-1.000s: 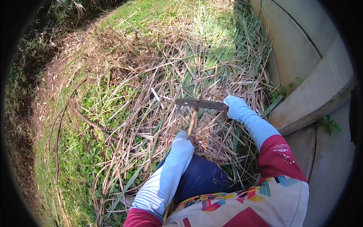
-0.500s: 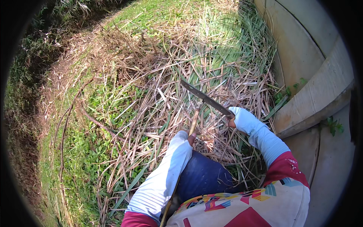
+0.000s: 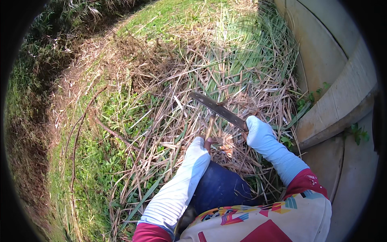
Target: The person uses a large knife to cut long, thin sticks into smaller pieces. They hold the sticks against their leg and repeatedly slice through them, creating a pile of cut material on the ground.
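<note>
One stick (image 3: 210,126) is held in the left hand (image 3: 202,145), grip closed; the right hand (image 3: 251,128) likewise holds a machete (image 3: 219,109), blade toward ten o'clock.

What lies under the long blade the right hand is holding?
Dry stalks show around the blade in the right hand; the stick in the left hand reaches close to its edge. Whatever the blade covers, and the ground beneath the stalks, cannot be seen.
</note>
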### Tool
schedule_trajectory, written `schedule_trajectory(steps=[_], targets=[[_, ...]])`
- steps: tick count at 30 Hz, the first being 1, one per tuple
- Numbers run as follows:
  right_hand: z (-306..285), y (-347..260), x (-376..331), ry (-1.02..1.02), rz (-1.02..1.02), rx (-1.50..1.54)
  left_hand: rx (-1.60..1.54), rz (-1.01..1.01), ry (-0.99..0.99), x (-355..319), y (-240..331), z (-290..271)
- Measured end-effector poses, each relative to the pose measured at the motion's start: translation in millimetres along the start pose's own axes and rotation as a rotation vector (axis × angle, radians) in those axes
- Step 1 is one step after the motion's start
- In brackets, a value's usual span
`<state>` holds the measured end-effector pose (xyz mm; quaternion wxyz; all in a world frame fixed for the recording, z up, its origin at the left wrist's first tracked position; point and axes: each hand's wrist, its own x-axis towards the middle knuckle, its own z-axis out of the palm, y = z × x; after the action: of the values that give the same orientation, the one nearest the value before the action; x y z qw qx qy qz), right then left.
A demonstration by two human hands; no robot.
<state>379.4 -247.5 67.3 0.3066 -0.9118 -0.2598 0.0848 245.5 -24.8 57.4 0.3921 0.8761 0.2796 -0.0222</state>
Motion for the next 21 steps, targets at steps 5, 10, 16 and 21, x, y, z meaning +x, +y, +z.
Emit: schedule_trajectory(steps=[5, 10, 16, 21], targets=[[7.6, 5.2, -8.2, -0.071, 0.055, 0.106, 0.116, 0.065, 0.065, 5.1, -7.7, 8.0], [15.0, 5.4, -22.2, 0.006, -0.022, -0.013, 0.276, 0.126, 0.148, 16.1, -24.0, 25.9], [19.1, -17.2, -40.9, -0.041, -0.211, 0.073, 0.401, 0.044, 0.093, 30.9, -32.3, 17.3], [37.5, 8.0, -29.0, 0.019, -0.107, 0.236, -0.098, -0.056, -0.087, 27.0, -29.3, 7.3]])
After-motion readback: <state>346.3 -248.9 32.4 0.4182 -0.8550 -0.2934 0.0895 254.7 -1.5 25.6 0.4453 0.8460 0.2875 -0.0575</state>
